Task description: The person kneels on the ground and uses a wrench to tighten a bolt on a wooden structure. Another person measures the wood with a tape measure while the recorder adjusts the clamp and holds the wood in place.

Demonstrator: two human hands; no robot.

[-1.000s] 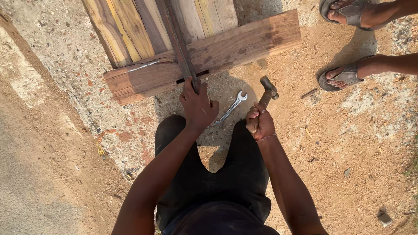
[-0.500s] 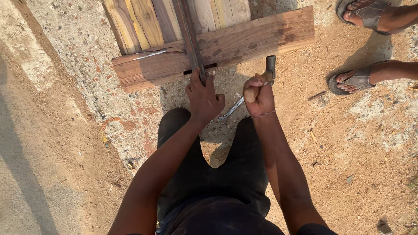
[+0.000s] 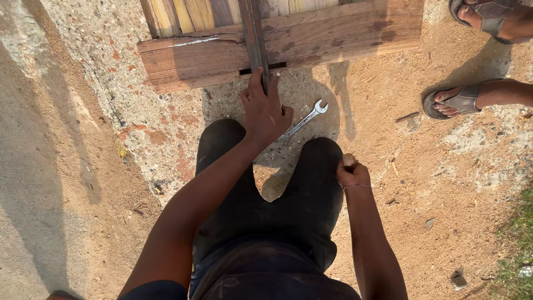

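Sandy, gritty ground [image 3: 100, 166] strewn with sawdust. Wooden plank [image 3: 200, 58] lying crosswise at top, dark metal bar [image 3: 253, 33] running over it. Left hand [image 3: 265, 108] wrapped around that bar's near end. Open-ended spanner [image 3: 304, 120] just beside, on the ground. Right hand [image 3: 351, 173] clenched into a fist by the knee, contents hidden. Sandalled feet [image 3: 461, 101] of another person far right.

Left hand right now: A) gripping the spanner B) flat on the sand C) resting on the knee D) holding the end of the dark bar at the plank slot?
D: the left hand grips the near end of the dark bar by the plank, while the spanner lies loose on the ground beside it.
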